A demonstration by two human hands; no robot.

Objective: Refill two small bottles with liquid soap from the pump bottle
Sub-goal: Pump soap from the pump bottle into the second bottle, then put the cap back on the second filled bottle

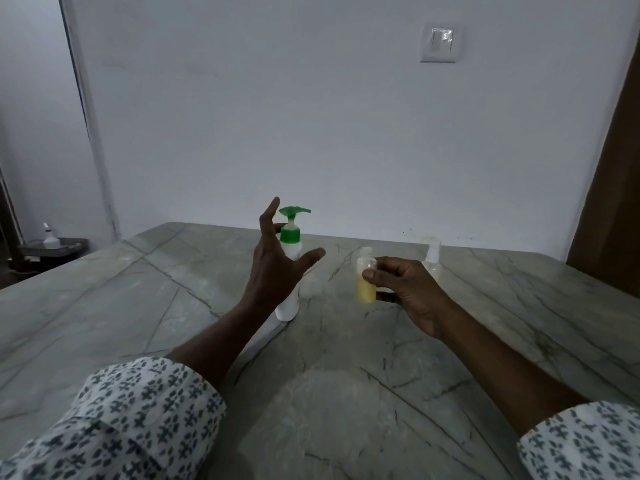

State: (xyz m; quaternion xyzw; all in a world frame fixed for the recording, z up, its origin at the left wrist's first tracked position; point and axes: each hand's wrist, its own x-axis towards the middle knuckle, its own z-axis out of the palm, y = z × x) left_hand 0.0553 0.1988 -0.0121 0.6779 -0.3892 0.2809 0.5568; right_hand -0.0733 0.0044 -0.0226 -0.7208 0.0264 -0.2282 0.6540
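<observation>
A white pump bottle point(290, 258) with a green pump head stands upright on the marble table point(138, 306). My left hand point(273, 265) is in front of it, fingers spread, holding nothing; the thumb and index finger flank the bottle's neck without a visible grip. My right hand point(405, 289) holds a small clear bottle point(366, 278), uncapped and about half full of yellow soap, just right of the pump bottle and slightly above the table. A second small bottle point(433, 261) with a spray cap stands behind my right hand, partly hidden by it.
The table's far edge meets a white wall with a light switch point(439, 42). At far left, a dark tray point(55, 245) carries a small white bottle. A brown door or panel point(613, 188) rises at the right.
</observation>
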